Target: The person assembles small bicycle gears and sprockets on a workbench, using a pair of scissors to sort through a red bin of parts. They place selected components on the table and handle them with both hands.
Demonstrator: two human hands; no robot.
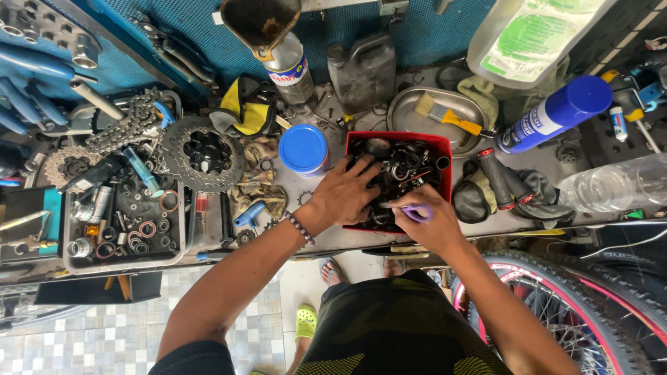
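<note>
A: Where are the hands?

B: Both at the red bin (356,139), mid-bench (333,239). Left hand (345,194) lies palm-down on the bin's near-left corner, fingers spread over the dark metal parts (406,167) inside. Bead bracelet (299,227) on that wrist.

A: Left grip holding anything?

B: Fingers loosely splayed, resting on the parts. Nothing visibly clamped; can't see under the palm.

A: Right?

B: Right hand (427,223) at the bin's near edge, fingers closed round a small purple tool (415,213), tip pointing left toward the left hand. Can't tell what kind of tool.

A: What's in the bin?

B: Heap of black and steel rings, washers, small bike bits. Too tangled to name singly.

A: Neighbours?

B: Blue-lidded jar (303,148) just left of the bin, close to the left fingertips. Cassette sprocket (204,153) further left, chain (128,125) beyond it. Grey parts tray (125,226) with bearings and rings at the bench's left. Behind the bin: dark jug (364,69) and an oval steel dish (434,114) with a yellow-handled brush (448,117) lying in it. Right of the bin: black rubber grips (500,182), blue spray can (552,114) lying tilted, clear plastic bottle (615,184) on its side.

A: Below the bench?

B: Bike wheel (556,312) with a red-striped rim at lower right, beside the right forearm. Tiled floor (83,333), a green clog (306,321) on it
</note>
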